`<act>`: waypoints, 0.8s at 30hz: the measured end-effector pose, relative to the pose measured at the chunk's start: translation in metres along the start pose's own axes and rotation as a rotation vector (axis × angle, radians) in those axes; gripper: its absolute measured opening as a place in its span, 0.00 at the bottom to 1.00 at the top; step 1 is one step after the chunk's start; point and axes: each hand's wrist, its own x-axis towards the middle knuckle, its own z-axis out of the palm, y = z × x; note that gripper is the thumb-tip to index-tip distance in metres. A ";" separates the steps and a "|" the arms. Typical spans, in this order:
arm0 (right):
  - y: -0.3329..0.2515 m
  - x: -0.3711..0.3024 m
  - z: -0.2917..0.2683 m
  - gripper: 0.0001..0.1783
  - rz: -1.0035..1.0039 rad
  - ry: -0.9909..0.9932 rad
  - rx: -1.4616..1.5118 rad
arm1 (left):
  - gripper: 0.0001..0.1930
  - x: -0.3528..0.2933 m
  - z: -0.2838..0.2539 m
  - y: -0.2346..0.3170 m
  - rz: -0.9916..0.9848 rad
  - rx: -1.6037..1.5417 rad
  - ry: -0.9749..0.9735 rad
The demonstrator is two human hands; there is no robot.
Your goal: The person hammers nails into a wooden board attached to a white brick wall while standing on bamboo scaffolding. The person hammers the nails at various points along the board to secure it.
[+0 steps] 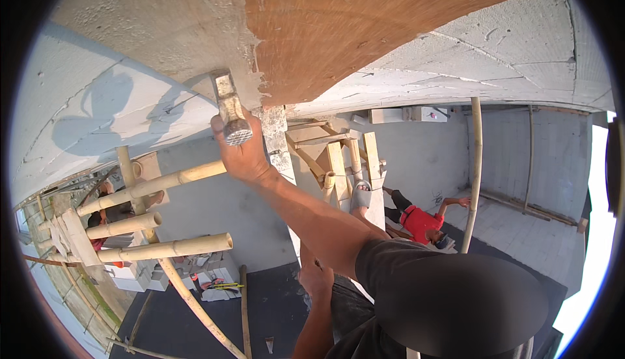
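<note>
My right hand is raised in front of the wall, closed round a hammer. The hammer's worn metal head points upward beside the thumb, with its cross-hatched face towards me; the handle is hidden behind the hand. Directly beyond it, a reddish-brown board meets rough grey concrete. Lower down, my left hand is held near my dark clothing, its fingers curled together. Whatever those fingers hold, if anything, cannot be made out.
Bamboo scaffold poles jut in from the left. A bamboo upright stands right. Timber planks lie near a sandalled foot. Below are a co-worker in a red shirt and white blocks; another person is partly hidden at left.
</note>
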 end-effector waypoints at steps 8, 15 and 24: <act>0.002 0.004 -0.008 0.18 0.086 0.037 -0.158 | 0.19 0.000 0.028 0.003 0.221 0.307 -0.080; -0.039 0.000 0.003 0.23 0.237 0.128 -0.033 | 0.19 0.004 0.032 -0.015 0.240 0.394 -0.087; -0.046 -0.063 -0.038 0.35 0.490 0.020 -0.045 | 0.20 0.013 0.034 -0.022 0.288 0.477 -0.118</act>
